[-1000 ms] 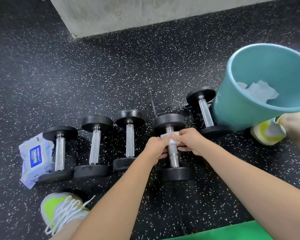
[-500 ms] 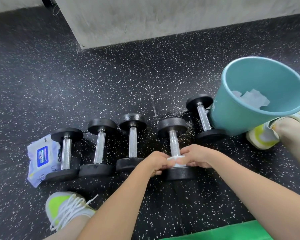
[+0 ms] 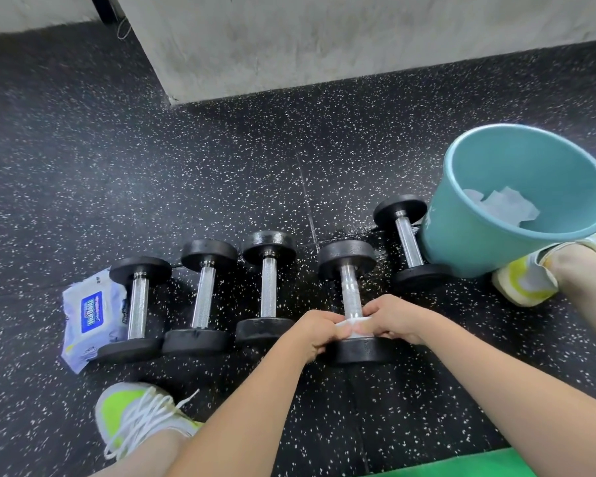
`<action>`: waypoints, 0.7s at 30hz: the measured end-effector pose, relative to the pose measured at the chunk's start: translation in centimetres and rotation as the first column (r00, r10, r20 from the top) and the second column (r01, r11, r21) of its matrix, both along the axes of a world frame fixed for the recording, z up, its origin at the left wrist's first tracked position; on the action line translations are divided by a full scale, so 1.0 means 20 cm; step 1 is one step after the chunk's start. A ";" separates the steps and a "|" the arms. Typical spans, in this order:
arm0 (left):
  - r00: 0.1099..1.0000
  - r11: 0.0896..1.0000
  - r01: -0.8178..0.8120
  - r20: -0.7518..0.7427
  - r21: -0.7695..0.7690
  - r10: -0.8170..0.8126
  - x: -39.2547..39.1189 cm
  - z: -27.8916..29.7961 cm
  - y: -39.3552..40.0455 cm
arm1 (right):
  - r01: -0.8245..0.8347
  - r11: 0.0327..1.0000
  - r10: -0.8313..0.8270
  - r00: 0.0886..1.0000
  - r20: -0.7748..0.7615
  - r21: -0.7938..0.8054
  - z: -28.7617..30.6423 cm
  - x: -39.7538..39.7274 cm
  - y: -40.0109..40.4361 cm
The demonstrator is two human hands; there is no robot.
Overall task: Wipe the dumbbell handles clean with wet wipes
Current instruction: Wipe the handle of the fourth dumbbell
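Currently, your left hand (image 3: 315, 330) and right hand (image 3: 391, 318) both pinch the white wet wipe (image 3: 353, 323) around the near handle end of the fourth black chrome-handled dumbbell (image 3: 350, 287) on the floor.

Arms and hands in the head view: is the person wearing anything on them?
No. Both forearms are bare with no sleeves in view, and the left hand and right hand show no gloves, watch, bands or rings that can be made out.

Even, bright overhead light with soft shadows, glints on chrome, and wide-angle bending toward the edges.
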State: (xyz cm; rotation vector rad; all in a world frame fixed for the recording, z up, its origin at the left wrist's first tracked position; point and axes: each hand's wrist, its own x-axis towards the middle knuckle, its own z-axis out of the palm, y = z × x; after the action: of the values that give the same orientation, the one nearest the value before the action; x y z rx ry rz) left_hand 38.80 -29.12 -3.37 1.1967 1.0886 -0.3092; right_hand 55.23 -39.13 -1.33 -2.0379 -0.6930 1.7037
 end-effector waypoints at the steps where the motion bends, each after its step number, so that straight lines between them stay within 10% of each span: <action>1: 1.000 1.000 -0.021 0.002 -0.001 0.021 0.00 -0.01 0.00 | 0.017 1.000 -0.017 1.000 -0.012 0.022 0.00 0.00 -0.01; 11: 0.897 0.897 -0.441 0.046 0.037 0.440 0.20 -0.02 -0.04 | 0.467 0.882 -0.450 0.874 -0.181 0.061 -0.06 0.00 0.05; 21: 0.868 0.871 -0.487 0.072 -0.068 0.492 0.30 -0.09 0.12 | 0.656 0.727 -0.674 0.738 0.032 0.202 -0.11 -0.08 0.28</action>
State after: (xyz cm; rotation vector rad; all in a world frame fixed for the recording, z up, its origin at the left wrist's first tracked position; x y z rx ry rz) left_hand 44.84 -26.66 -5.17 0.8427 1.2591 0.1120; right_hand 53.62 -33.55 -3.62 -1.9214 -0.0821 1.0724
